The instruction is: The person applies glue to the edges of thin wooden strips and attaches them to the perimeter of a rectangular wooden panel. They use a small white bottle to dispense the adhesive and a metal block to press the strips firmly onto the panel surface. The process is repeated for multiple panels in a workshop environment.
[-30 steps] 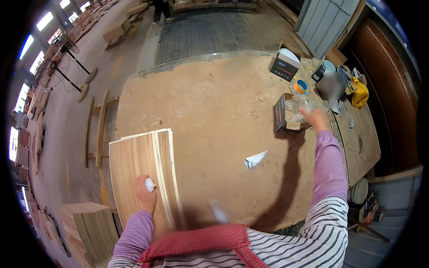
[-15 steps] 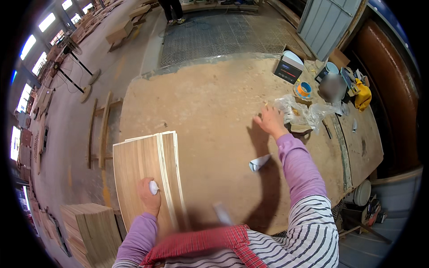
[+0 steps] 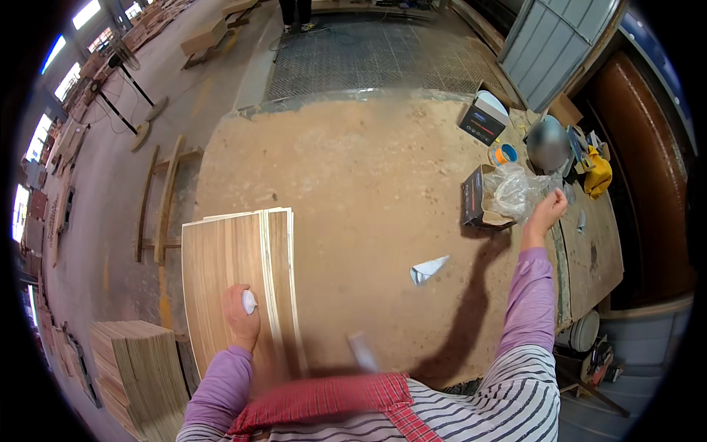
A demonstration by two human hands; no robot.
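My left hand rests on a stack of light wood panels at the left of the table, its fingers closed round a small white wad. What the wad is made of does not show. At the right, my right hand has its fingertips pinched at the edge of a clear plastic bag. The bag bulges out of an open dark cardboard box. A folded grey-white scrap lies on the table between my hands.
Behind the box stand a roll of orange and blue tape, another dark box with a white item, and a yellow cloth. Stacked boards stand at lower left. A wooden frame lies on the floor left of the worktable.
My right hand has moved right, from the bag's left side to its right edge. The box now shows its dark side, and the bag has shifted. My left hand stays on the panels.
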